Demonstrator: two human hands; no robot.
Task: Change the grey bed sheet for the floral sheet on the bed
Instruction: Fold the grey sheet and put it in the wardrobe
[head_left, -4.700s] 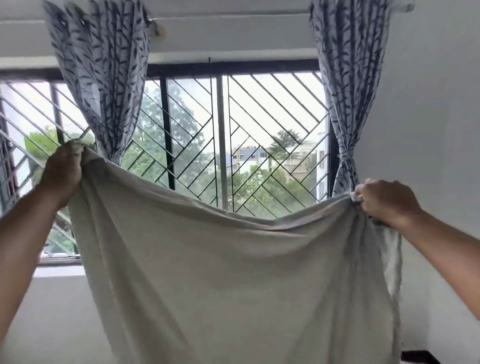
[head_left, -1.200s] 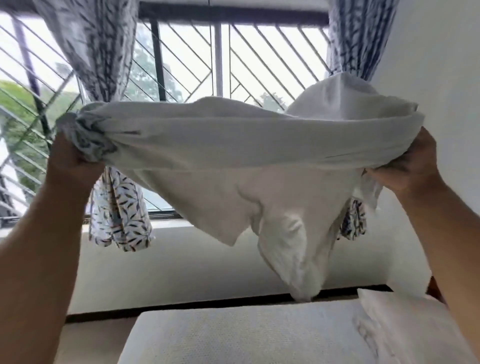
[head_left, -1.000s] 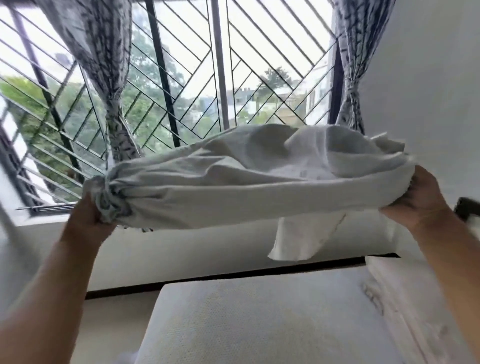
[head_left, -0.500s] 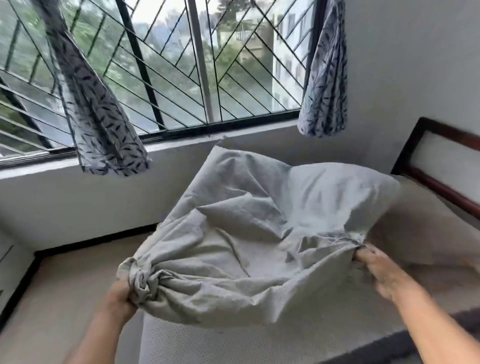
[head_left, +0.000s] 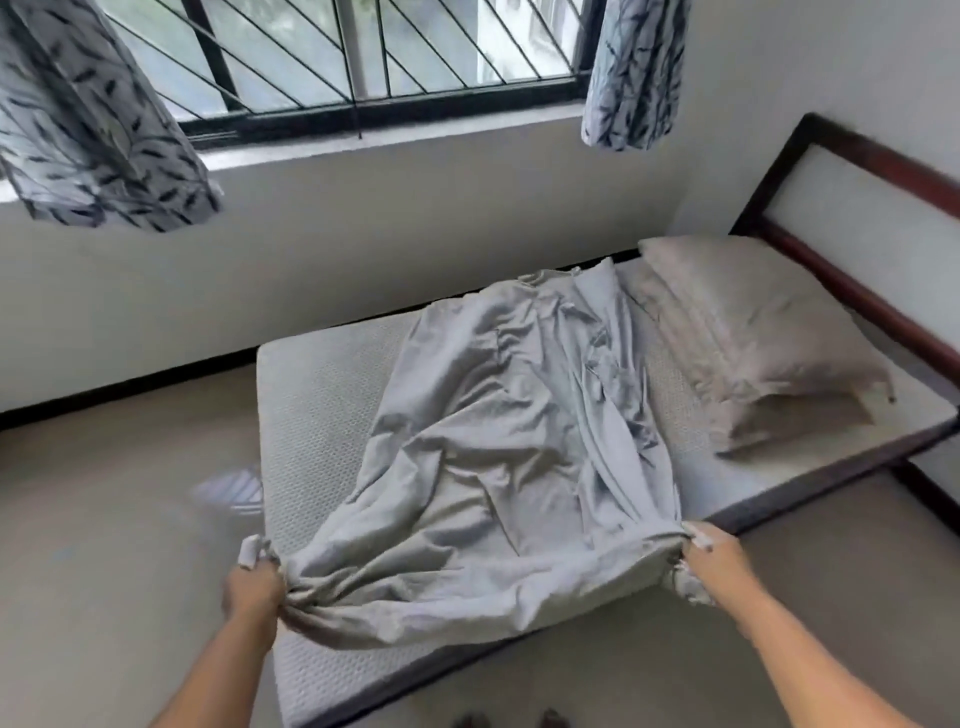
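The grey sheet (head_left: 498, 457) lies crumpled in a long folded strip across the bare white mattress (head_left: 317, 410), from the near edge toward the wall. My left hand (head_left: 254, 590) grips its bunched near-left end. My right hand (head_left: 709, 556) grips the near-right end at the mattress edge. No floral sheet is in view.
A beige pillow (head_left: 753, 338) lies at the right end of the mattress, against the dark wooden headboard (head_left: 857, 218). A barred window (head_left: 363, 57) with patterned curtains (head_left: 88, 124) is behind the bed. A striped mat (head_left: 231, 491) lies on the floor at the left.
The sheet was held up high in front of the window; both hands swung it down, and it now lies spread on the mattress with both ends still gripped.
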